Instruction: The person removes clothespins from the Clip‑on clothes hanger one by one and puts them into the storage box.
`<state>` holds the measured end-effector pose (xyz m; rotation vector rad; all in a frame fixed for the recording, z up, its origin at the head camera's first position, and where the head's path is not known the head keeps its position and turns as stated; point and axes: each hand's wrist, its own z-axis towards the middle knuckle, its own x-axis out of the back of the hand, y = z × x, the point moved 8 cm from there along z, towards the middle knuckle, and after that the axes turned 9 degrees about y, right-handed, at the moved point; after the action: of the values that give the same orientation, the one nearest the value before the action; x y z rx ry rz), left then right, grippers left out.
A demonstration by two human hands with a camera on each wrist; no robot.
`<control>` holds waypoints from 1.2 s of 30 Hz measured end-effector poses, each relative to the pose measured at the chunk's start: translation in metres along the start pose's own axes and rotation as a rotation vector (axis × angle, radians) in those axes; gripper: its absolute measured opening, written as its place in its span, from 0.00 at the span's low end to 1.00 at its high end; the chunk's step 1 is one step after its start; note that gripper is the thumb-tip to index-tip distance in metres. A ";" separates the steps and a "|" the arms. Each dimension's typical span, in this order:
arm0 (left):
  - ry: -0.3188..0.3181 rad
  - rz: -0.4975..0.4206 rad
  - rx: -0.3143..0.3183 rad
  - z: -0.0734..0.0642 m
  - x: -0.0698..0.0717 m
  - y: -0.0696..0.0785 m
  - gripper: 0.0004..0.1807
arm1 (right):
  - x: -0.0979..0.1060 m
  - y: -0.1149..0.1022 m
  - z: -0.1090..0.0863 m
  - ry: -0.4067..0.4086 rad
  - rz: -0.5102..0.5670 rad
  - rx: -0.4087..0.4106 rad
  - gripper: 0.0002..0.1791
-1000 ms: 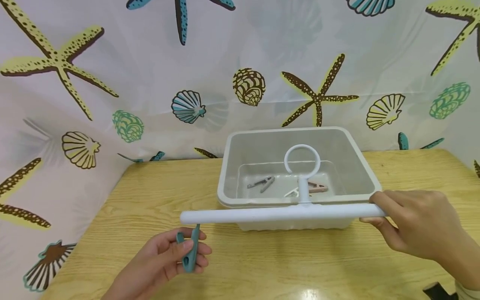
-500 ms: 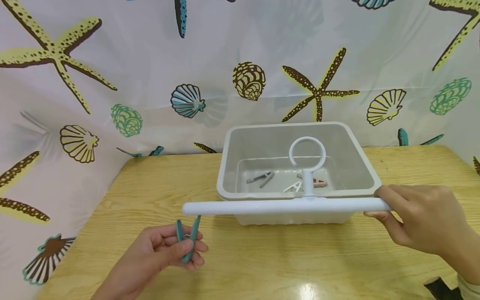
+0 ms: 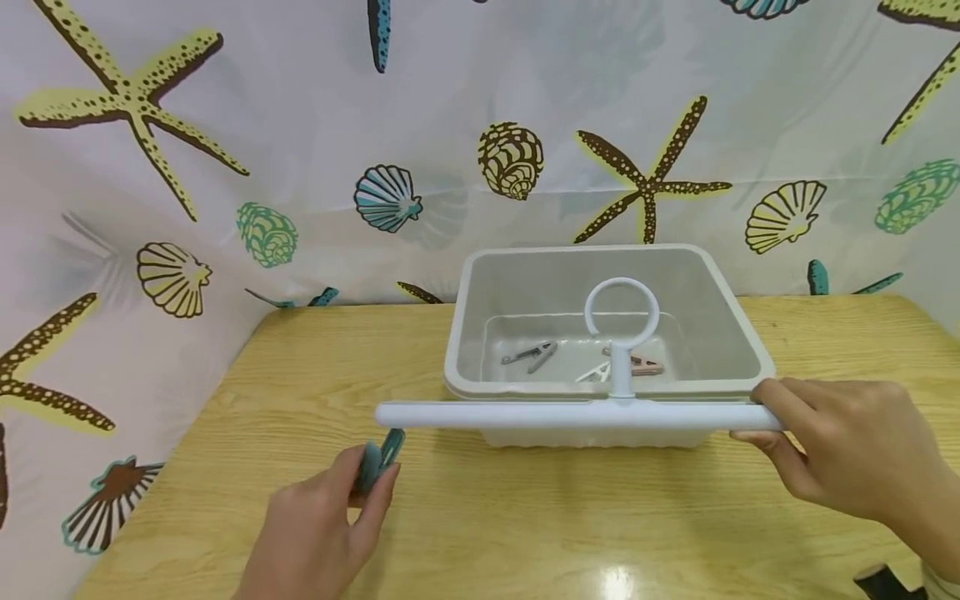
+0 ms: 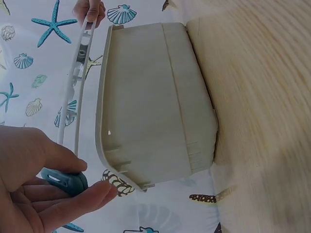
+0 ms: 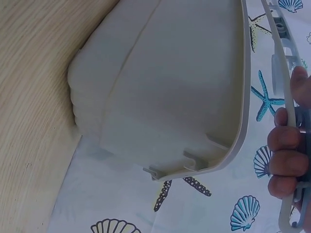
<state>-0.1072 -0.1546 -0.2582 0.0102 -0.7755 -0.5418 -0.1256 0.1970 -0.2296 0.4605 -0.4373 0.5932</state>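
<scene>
A white plastic hanger [image 3: 525,414] with a ring-shaped hook stretches across the front of the storage bin. My right hand [image 3: 847,442] grips the bar's right end; in the right wrist view several fingers [image 5: 286,162] curl round it. My left hand [image 3: 315,517] pinches a teal clothespin [image 3: 369,468] between thumb and fingers, just below the bar's left end. From the left wrist, the clothespin [image 4: 70,183] appears right at the bar's near end. The hanger's hollow underside [image 4: 68,104] shows there too.
The pale grey bin [image 3: 459,333] stands on the wooden table [image 3: 300,375] against a curtain [image 3: 435,108] printed with shells and starfish. Inside the bin lie a grey clothespin [image 3: 542,360], a white one [image 3: 596,372] and a pink one [image 3: 648,367]. A black object [image 3: 881,583] shows at bottom right.
My left hand has turned over, from fingers spread behind the clothespin to its back facing up, with the clothespin pinched close under the bar's left end. The right hand keeps its grip on the hanger.
</scene>
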 end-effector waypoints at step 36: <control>0.086 0.153 -0.105 0.000 0.009 0.003 0.31 | 0.007 -0.010 0.006 0.060 -0.020 0.031 0.27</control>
<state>-0.1008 -0.1561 -0.2514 -0.1215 -0.6570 -0.4329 -0.1158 0.1896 -0.2234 0.4750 -0.3664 0.5934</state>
